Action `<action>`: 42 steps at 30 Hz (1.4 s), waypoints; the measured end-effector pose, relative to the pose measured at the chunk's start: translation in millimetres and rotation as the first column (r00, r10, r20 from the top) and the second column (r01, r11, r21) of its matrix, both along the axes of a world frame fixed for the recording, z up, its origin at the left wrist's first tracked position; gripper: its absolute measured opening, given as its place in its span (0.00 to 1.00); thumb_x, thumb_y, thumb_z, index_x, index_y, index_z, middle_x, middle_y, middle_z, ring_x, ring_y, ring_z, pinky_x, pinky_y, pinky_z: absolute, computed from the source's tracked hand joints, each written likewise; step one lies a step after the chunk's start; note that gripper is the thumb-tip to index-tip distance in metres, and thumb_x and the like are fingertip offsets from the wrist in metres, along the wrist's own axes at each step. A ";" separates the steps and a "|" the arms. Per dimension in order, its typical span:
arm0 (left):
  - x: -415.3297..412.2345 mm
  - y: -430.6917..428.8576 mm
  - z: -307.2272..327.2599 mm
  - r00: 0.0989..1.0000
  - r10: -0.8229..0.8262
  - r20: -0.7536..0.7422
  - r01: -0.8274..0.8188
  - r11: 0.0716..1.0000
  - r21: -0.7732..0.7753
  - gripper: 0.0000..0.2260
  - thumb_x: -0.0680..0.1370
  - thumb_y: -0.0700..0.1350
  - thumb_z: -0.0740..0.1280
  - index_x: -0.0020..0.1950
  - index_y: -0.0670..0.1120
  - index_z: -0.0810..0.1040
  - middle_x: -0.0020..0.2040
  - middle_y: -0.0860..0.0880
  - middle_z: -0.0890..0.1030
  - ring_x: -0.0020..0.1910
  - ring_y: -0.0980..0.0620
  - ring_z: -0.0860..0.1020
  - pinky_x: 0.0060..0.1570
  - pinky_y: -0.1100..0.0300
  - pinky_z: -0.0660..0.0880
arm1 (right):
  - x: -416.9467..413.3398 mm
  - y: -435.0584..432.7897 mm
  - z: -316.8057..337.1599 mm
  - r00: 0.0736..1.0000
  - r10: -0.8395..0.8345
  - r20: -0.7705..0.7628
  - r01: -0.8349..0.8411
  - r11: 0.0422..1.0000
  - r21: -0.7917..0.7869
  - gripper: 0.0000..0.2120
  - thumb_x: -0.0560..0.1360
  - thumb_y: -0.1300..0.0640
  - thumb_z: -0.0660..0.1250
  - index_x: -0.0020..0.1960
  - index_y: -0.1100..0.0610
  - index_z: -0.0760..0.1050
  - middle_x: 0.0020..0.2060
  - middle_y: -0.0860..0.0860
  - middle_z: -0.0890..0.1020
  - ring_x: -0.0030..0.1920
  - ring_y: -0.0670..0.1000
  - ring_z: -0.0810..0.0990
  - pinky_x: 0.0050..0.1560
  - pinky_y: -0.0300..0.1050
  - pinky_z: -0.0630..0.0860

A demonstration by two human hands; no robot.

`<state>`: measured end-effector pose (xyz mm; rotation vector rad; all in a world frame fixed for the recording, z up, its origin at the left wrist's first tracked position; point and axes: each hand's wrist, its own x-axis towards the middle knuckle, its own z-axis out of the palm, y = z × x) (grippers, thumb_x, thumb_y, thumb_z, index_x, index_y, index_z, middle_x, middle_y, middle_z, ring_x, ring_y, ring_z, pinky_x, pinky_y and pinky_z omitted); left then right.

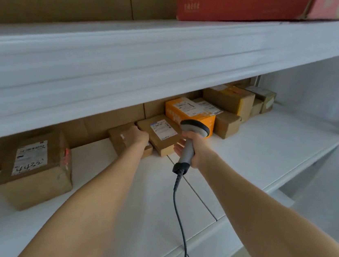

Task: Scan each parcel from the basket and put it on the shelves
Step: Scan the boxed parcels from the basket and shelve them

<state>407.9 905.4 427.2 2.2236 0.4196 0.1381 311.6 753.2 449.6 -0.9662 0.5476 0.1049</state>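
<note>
My left hand (136, 136) reaches deep into the white shelf (269, 145) and rests on a small brown parcel (118, 138), fingers bent over its top. Right beside it a flat brown parcel (161, 133) with a white label leans against an orange box (187, 111). My right hand (195, 150) grips the handle of a grey barcode scanner (194, 131), its head pointing at the flat parcel. The scanner's dark cable (177, 210) hangs down toward the front edge.
A larger brown box (35, 171) marked 4432 stands at the left of the shelf. Several brown boxes (229, 99) are stacked at the back right. The shelf above (130, 59) overhangs low and carries a red carton (239, 4).
</note>
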 end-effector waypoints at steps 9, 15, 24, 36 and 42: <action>-47.2 -151.3 3.5 0.903 -0.430 -0.005 0.429 0.903 -0.026 0.19 0.79 0.45 0.61 0.71 0.43 0.69 0.68 0.40 0.71 0.65 0.40 0.72 0.63 0.48 0.71 | -86.4 -95.4 -3.4 0.952 -0.306 0.024 0.297 0.937 0.182 0.08 0.76 0.60 0.69 0.50 0.63 0.74 0.35 0.56 0.81 0.32 0.51 0.81 0.30 0.41 0.81; -132.8 -270.2 -14.3 0.754 -0.653 -0.071 0.653 0.757 -0.027 0.24 0.77 0.45 0.63 0.73 0.44 0.66 0.71 0.40 0.64 0.66 0.39 0.70 0.63 0.52 0.69 | -179.2 -179.9 -32.3 0.839 -0.544 0.008 0.530 0.821 0.211 0.02 0.76 0.62 0.68 0.46 0.60 0.76 0.33 0.55 0.80 0.28 0.49 0.78 0.31 0.40 0.77; -330.3 -435.8 -50.7 0.545 -0.817 -0.189 0.837 0.545 0.053 0.25 0.76 0.47 0.66 0.72 0.45 0.67 0.71 0.40 0.63 0.67 0.42 0.68 0.62 0.54 0.69 | -376.4 -305.9 -89.7 0.688 -0.721 -0.083 0.720 0.664 0.203 0.04 0.77 0.58 0.69 0.50 0.57 0.76 0.42 0.52 0.82 0.40 0.49 0.78 0.40 0.44 0.74; -515.9 -587.1 -106.3 0.327 -0.884 -0.334 0.945 0.316 0.089 0.26 0.76 0.47 0.66 0.73 0.45 0.65 0.72 0.41 0.62 0.68 0.41 0.68 0.68 0.50 0.67 | -566.4 -447.9 -166.2 0.435 -0.869 -0.237 0.883 0.359 0.302 0.08 0.73 0.57 0.72 0.51 0.59 0.79 0.36 0.52 0.83 0.35 0.48 0.80 0.50 0.44 0.80; -537.5 -650.5 -154.8 0.283 -0.857 -0.430 0.958 0.269 0.094 0.26 0.77 0.47 0.67 0.73 0.44 0.65 0.72 0.40 0.63 0.68 0.41 0.67 0.68 0.50 0.66 | -592.4 -516.4 -206.1 0.414 -0.862 -0.292 0.907 0.363 0.213 0.11 0.73 0.56 0.73 0.53 0.58 0.78 0.38 0.53 0.84 0.35 0.48 0.82 0.35 0.42 0.79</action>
